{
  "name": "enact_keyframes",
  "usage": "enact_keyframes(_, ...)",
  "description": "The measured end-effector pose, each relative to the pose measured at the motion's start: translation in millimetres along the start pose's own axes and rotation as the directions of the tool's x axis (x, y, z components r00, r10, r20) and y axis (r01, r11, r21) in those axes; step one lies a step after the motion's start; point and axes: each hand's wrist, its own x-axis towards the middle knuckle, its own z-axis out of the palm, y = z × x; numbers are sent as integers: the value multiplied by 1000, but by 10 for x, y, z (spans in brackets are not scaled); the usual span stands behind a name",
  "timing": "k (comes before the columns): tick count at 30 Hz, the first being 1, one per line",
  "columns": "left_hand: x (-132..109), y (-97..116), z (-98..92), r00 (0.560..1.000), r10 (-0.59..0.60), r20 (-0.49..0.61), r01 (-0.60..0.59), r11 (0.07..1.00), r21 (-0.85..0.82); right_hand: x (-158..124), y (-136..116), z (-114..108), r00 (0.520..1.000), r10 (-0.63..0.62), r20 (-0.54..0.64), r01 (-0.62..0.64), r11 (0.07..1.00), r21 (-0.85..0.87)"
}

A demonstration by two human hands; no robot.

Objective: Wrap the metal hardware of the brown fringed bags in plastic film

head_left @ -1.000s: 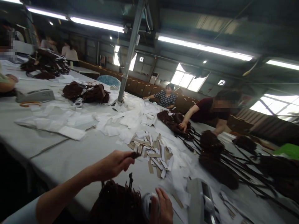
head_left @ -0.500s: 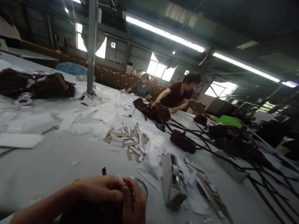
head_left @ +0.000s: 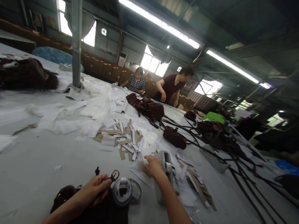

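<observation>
My left hand (head_left: 99, 186) is closed, pinching a metal buckle (head_left: 114, 175) upright between thumb and fingers. Beneath that hand lies a dark brown bag (head_left: 112, 211), partly covered by my forearm. A plastic-wrapped roll (head_left: 116, 193), perhaps tape, sits just right of the buckle, with a clear round piece (head_left: 137, 190) beside it. Stretched forward, my right hand (head_left: 154, 166) hovers by the grey tape dispenser (head_left: 167, 158), its fingers extended, slightly blurred and apparently holding nothing. Ahead of it is a heap of card and paper strips (head_left: 127, 141).
A second strip heap (head_left: 198, 183) lies right of the dispenser. Brown bags (head_left: 149, 107) and long dark straps (head_left: 245, 189) spread across the table. White sheets (head_left: 67, 121) cover the left. A metal post (head_left: 76, 46) rises there. Two people (head_left: 170, 87) are across the table.
My hands were together over the bag; the right has moved forward and right toward the dispenser. The buckle and roll now show. The person in dark red has lifted their hands off the bag.
</observation>
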Motion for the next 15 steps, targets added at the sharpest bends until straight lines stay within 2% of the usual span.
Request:
enact_keyframes(3,30,-11,9,1000,-7,12,6,1000,19,40,-59,129,993,57,100,-54,998,-29)
enact_keyframes(5,55,-32,15,1000,7,12,-7,1000,6,65,-86,162,986,113,122,-116,993,21)
enact_keyframes(8,92,-83,11,1000,27,-14,-27,998,-51,76,-100,113,979,176,106,-194,961,195)
enact_keyframes(10,108,-121,1,995,53,-84,-63,991,-122,63,-84,8,979,192,62,-202,911,360)
enact_keyframes(13,106,-140,-14,979,57,-195,-102,967,-231,15,-50,-218,976,215,-41,-137,746,652)
enact_keyframes(15,80,-95,-16,976,1,-219,-64,957,-282,-53,-70,-339,960,254,-115,-47,554,831)
